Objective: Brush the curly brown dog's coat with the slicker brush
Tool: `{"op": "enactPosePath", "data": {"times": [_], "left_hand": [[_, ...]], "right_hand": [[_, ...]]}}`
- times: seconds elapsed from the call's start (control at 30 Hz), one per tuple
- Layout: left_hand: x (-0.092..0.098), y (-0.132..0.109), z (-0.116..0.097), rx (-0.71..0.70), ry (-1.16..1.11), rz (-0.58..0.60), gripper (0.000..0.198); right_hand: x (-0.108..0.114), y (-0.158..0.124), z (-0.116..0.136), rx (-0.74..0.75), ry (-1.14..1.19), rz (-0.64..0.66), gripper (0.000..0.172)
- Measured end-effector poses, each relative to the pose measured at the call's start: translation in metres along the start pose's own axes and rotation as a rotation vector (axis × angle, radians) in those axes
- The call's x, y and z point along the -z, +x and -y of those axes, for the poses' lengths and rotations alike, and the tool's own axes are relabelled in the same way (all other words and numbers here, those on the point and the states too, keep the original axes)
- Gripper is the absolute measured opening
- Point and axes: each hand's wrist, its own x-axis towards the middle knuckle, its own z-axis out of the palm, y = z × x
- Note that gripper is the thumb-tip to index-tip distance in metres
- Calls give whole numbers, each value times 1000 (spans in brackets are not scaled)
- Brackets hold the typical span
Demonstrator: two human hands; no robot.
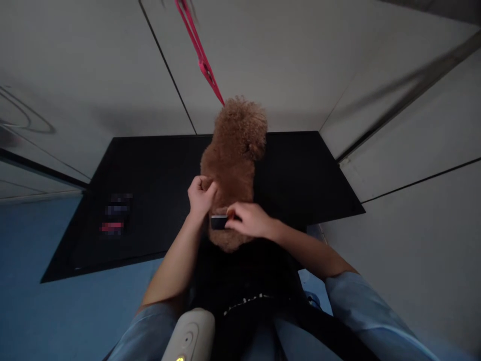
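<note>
A curly brown dog (235, 170) is on a black-topped table, its back toward me and its head at the far end. My left hand (202, 194) is closed against the left side of its back, fingers curled into the fur. In my right hand (250, 219) is a grooming brush (219, 222) with a flat, dark rectangular head and a light upper edge. The brush lies against the fur of the dog's lower back. My right fingers hide most of its handle, of which a bit of orange shows.
A pink leash (203, 62) runs from near the dog's head up out of view. Blurred small items (114, 215) lie on the left of the black table (154, 165). Pale panelled walls (300, 55) stand behind and to the right. A white device (191, 333) with a yellow light is below.
</note>
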Motion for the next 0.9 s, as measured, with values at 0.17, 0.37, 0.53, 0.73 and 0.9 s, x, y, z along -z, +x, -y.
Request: {"op": "enactPosePath", "data": {"times": [0.17, 0.37, 0.53, 0.73, 0.9], "left_hand": [[14, -7, 8, 121, -180, 170, 33], [3, -17, 8, 234, -312, 105, 44], [-2, -6, -1, 100, -69, 44, 37], [-9, 1, -2, 104, -38, 135, 42], [-15, -2, -2, 49, -28, 150, 43]], "right_hand": [[33, 15, -10, -192, 2, -660, 22], [-5, -2, 5, 10, -314, -437, 31], [-117, -106, 7, 114, -404, 66, 35], [-123, -119, 9, 351, -326, 303, 24], [-110, -89, 5, 206, -464, 42, 17]]}}
